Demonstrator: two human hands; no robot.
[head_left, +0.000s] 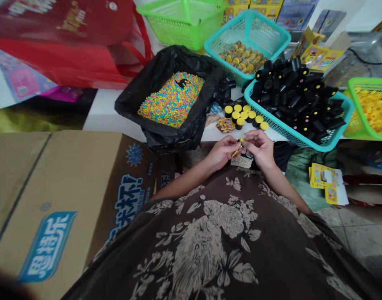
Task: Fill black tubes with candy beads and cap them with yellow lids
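My left hand [221,151] and my right hand [260,146] meet just below the white table's edge, both pinched on a small yellow sticker label [237,150] held between them. Right above them stand several black tubes with yellow caps [243,114] and a small pile of yellow labels [225,125]. A black bag of multicoloured candy beads [173,100] lies open to the left of those.
A teal basket [331,139] of black tubes sits at right, another teal basket [273,31] of labelled tubes behind it. Green baskets [184,21] and one of yellow rings [373,110] stand nearby. A cardboard box [53,196] is at my left, label sheets [326,183] on the floor.
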